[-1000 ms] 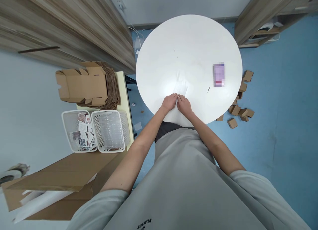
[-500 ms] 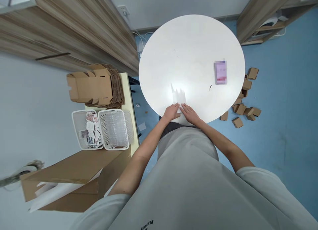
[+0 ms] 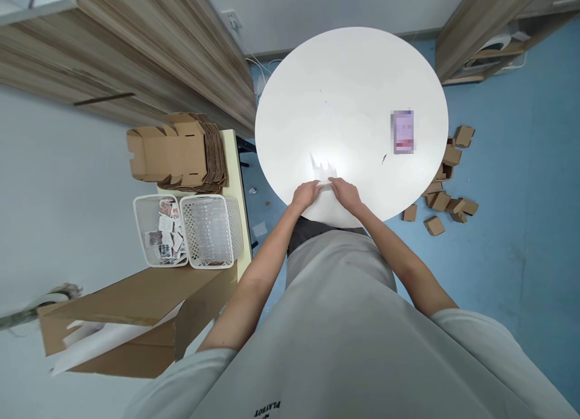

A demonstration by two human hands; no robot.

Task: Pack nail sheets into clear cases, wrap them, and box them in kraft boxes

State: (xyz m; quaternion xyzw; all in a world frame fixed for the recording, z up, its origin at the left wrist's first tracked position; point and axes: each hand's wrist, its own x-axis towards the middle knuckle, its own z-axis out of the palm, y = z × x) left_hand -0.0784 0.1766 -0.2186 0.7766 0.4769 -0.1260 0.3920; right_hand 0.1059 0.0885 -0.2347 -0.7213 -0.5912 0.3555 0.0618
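Note:
My left hand and my right hand are close together near the front edge of the round white table. Between them is a thin whitish piece, pale against the tabletop; whether it is paper or clear plastic I cannot tell. The fingers of both hands are closed on its two sides, the fingertips partly hidden. Beyond it, a pale jagged shape lies in the glare, and I cannot tell if it is part of the piece or a reflection. Farther right lies a blurred pink-purple rectangular item.
Left of the table, a side table holds a stack of flattened cardboard boxes, a white basket of printed pieces and a basket of clear plastic pieces. A large open carton stands nearer. Small cardboard boxes lie on the floor at right.
Both hands have moved slightly away from my body, farther onto the table. Their fingers, stretched out before, are now bent in around the whitish piece.

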